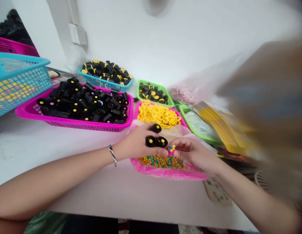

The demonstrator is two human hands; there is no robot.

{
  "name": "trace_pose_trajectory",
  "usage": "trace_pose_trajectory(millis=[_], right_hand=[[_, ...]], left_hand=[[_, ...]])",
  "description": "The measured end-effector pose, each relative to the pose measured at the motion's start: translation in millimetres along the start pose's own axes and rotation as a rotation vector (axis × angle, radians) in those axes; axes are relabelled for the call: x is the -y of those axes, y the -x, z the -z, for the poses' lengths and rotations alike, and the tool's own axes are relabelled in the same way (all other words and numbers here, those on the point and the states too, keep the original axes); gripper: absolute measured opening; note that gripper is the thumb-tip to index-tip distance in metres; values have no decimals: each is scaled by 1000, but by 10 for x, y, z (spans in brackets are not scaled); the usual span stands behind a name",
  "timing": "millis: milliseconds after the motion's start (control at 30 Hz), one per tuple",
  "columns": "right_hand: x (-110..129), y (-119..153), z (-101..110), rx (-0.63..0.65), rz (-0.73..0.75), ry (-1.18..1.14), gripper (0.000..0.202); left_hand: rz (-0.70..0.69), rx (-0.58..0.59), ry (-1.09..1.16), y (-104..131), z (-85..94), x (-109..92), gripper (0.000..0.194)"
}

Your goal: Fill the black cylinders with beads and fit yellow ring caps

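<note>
My left hand (138, 141) is closed round three black cylinders (151, 141) with yellow dots on their ends. Between the fingertips of my right hand (193, 151) is a small pink cup (171, 150) filled with coloured beads; my left thumb is close beside it, and whether it touches the cup I cannot tell. Both hands are over a plastic-lined pink basket (151, 169) that holds many small multicoloured beads (163, 161). Just behind it, yellow ring-like pieces (158, 113) fill another pink basket.
A magenta basket (87, 125) of black cylinders stands left, with a blue basket (105, 82) behind it and another blue basket (21, 81) at far left. Green baskets (154, 85) stand behind and right. Yellow flat packs (214, 125) lie right, near a large blurred shape.
</note>
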State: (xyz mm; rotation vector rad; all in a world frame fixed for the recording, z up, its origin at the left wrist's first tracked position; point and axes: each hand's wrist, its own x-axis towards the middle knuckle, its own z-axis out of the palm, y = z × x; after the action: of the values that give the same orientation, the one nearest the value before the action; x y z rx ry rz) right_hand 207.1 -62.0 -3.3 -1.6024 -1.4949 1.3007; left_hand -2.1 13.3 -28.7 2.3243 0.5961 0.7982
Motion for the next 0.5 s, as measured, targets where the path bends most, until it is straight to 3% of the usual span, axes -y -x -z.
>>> trace_pose_trajectory(millis=[233,367,500], right_hand=[[348,20,50,-92,83,28,21],[480,-80,-29,-22,172,220,14],[534,-134,-90,-65,335,499,14]], left_hand=[[18,50,-44,7,-40,-6,43],[20,48,-77,4,-50,-19,42],[21,36,-105,5,-59,-17,44]])
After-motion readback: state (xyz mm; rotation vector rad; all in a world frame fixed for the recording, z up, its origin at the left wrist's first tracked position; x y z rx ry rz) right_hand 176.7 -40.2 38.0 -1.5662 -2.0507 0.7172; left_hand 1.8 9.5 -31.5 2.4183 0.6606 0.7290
